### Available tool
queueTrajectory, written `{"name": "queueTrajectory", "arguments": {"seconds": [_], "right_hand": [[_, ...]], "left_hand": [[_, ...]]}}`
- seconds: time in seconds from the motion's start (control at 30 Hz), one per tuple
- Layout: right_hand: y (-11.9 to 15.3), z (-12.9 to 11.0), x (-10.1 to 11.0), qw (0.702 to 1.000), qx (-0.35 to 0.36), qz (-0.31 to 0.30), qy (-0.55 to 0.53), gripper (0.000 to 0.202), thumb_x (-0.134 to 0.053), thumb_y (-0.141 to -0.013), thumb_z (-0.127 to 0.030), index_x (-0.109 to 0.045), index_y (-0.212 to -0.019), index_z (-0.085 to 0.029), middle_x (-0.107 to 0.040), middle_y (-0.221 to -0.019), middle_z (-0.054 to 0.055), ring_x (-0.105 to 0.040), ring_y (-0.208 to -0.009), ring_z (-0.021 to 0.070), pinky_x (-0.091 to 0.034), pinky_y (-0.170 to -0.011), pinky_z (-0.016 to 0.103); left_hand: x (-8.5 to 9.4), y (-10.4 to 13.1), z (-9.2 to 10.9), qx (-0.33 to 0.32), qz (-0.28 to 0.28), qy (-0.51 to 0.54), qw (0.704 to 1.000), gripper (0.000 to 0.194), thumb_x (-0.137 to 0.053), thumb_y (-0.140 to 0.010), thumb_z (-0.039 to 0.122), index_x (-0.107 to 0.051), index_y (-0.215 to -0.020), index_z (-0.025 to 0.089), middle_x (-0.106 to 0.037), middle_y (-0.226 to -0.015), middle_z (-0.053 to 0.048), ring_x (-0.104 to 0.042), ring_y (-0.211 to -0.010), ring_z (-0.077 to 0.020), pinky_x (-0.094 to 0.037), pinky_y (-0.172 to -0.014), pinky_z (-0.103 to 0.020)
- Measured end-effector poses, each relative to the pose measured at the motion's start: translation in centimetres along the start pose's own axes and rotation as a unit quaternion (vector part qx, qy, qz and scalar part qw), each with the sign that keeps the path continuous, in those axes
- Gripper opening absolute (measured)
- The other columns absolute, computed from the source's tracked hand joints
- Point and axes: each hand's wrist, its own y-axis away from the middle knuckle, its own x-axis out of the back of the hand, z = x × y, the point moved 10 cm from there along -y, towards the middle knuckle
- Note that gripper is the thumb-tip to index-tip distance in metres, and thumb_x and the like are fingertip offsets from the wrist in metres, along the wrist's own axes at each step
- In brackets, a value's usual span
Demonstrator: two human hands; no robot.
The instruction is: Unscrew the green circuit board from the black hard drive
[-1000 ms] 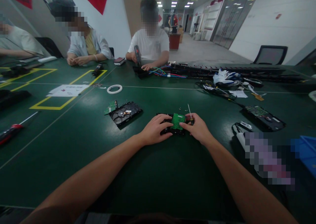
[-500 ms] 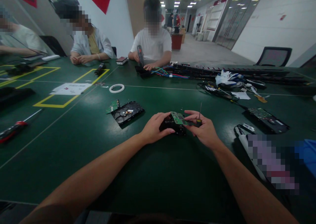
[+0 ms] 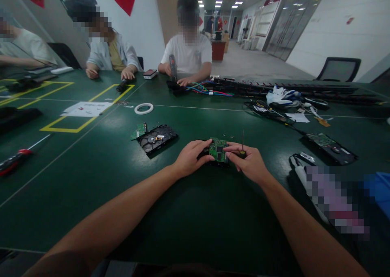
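Observation:
My left hand [image 3: 193,158] grips the left side of a black hard drive [image 3: 224,164] on the table. Over the drive lies a green circuit board [image 3: 218,150], its chips facing up; whether it sits flush cannot be made out. The thumb and fingertips of my right hand [image 3: 246,159] are closed at the board's right edge. Tucked in that same hand is a small screwdriver [image 3: 243,153], its thin shaft pointing up. Tiny screws [image 3: 232,137] lie just beyond the drive.
An opened hard drive [image 3: 158,138] with a loose green board lies left. Another drive [image 3: 332,148] and a white power strip [image 3: 309,191] are right. A red-black screwdriver [image 3: 18,159] and a white tape ring [image 3: 144,108] lie left. People sit across the table.
The circuit board was tilted up over the drive and now lies flatter, with its face toward me. My right hand moved slightly left. A person opposite has put a hand on a black object.

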Motion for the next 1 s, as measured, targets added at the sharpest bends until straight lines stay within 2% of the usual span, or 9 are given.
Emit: {"name": "queueTrajectory", "arguments": {"seconds": [0.17,0.3,0.37,0.47,0.53,0.7,0.87,1.0], "right_hand": [[-0.2,0.4,0.4,0.999,-0.006,0.025,-0.026,0.023,-0.078,-0.087,-0.036,-0.078,-0.106,-0.023,-0.07,-0.137,0.011,-0.054,-0.049,0.0049,-0.042,-0.044,0.026],[-0.3,0.7,0.6,0.998,-0.015,0.032,-0.042,0.029,-0.076,-0.088,-0.039,-0.075,-0.112,-0.023,-0.077,-0.103,0.008,-0.053,-0.049,0.0073,-0.039,-0.044,0.025],[-0.3,0.8,0.7,0.998,-0.021,0.037,-0.045,0.033,-0.075,-0.088,-0.04,-0.073,-0.117,-0.023,-0.076,-0.109,0.008,-0.053,-0.051,0.0074,-0.04,-0.045,0.026],[-0.4,1.1,0.9,0.996,-0.037,0.046,-0.062,0.051,-0.076,-0.086,-0.041,-0.064,-0.134,-0.027,-0.071,-0.131,0.011,-0.053,-0.054,0.0076,-0.042,-0.046,0.027],[-0.5,1.5,0.8,0.995,-0.05,0.045,-0.074,0.06,-0.077,-0.085,-0.04,-0.059,-0.142,-0.028,-0.07,-0.134,0.012,-0.052,-0.054,0.0079,-0.043,-0.046,0.027],[-0.7,2.7,0.9,0.997,-0.065,0.046,-0.019,0.05,-0.075,-0.087,-0.042,-0.068,-0.132,-0.022,-0.073,-0.124,0.012,-0.057,-0.059,0.0107,-0.047,-0.049,0.029],[-0.9,3.8,1.3,0.993,-0.089,0.062,0.049,0.052,-0.073,-0.089,-0.044,-0.068,-0.134,-0.02,-0.074,-0.116,0.012,-0.058,-0.057,0.0113,-0.047,-0.048,0.029],[-0.9,3.7,1.1,0.992,-0.097,0.052,0.062,0.057,-0.074,-0.088,-0.045,-0.066,-0.138,-0.02,-0.074,-0.103,0.01,-0.057,-0.056,0.012,-0.048,-0.049,0.03]], "left_hand": [[0.0,0.0,0.4,-0.011,-0.001,0.001,1.0,0.064,-0.064,-0.101,0.055,-0.046,-0.153,0.023,-0.066,-0.132,-0.013,-0.066,-0.117,-0.0276,-0.056,-0.099,-0.047],[0.1,0.0,1.0,-0.033,-0.004,0.002,0.999,0.073,-0.069,-0.097,0.057,-0.042,-0.156,0.024,-0.064,-0.136,-0.015,-0.065,-0.119,-0.029,-0.056,-0.1,-0.048],[0.1,0.0,1.3,-0.045,-0.004,0.001,0.999,0.069,-0.069,-0.098,0.053,-0.044,-0.155,0.024,-0.065,-0.135,-0.015,-0.065,-0.119,-0.0291,-0.056,-0.1,-0.049],[0.0,0.0,1.3,-0.047,-0.004,-0.003,0.999,0.06,-0.067,-0.101,0.045,-0.047,-0.153,0.024,-0.066,-0.132,-0.014,-0.065,-0.118,-0.0278,-0.055,-0.1,-0.048],[-0.1,0.0,1.2,-0.047,-0.005,-0.004,0.999,0.057,-0.067,-0.101,0.044,-0.049,-0.152,0.025,-0.066,-0.131,-0.013,-0.065,-0.118,-0.0276,-0.055,-0.1,-0.049],[-1.0,0.0,0.7,-0.036,-0.041,-0.014,0.998,0.051,-0.065,-0.102,0.041,-0.053,-0.149,0.025,-0.063,-0.133,-0.013,-0.062,-0.122,-0.0287,-0.055,-0.101,-0.051],[-1.3,-0.2,0.6,-0.025,-0.066,-0.029,0.997,0.04,-0.064,-0.102,0.04,-0.062,-0.138,0.023,-0.06,-0.137,-0.014,-0.059,-0.126,-0.0301,-0.054,-0.102,-0.054],[-1.2,-0.2,1.1,-0.039,-0.068,-0.026,0.997,0.034,-0.065,-0.101,0.039,-0.068,-0.131,0.024,-0.06,-0.136,-0.013,-0.058,-0.126,-0.0302,-0.053,-0.103,-0.055]]}}
